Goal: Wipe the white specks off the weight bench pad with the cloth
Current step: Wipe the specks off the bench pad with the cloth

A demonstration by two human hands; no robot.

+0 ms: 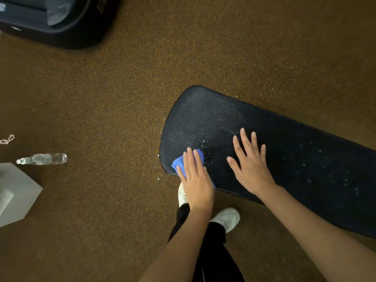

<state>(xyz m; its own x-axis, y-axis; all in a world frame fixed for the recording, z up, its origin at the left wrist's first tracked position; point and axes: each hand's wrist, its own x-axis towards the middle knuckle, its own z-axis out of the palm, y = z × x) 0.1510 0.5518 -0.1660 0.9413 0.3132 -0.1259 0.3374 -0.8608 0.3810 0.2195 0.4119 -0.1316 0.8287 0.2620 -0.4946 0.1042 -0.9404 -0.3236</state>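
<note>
At the near corner of the pad, wiping under way.

On the black weight bench pad point(274, 149), the left hand point(196, 180) presses the blue cloth point(180, 162) flat under straight fingers, its grip not closed round the fabric, just beside a cluster of white specks point(206, 151). The right hand point(251, 166) lies open and spread on the pad, holding nothing, seemingly bracing it. Fainter specks point(325, 169) dot the pad further right, and some lie on the brown floor point(101, 98) by the pad's edge. Next, I judge, the cloth should sweep through the near cluster, then the right hand must lift clear so the far patch can be reached.
</note>
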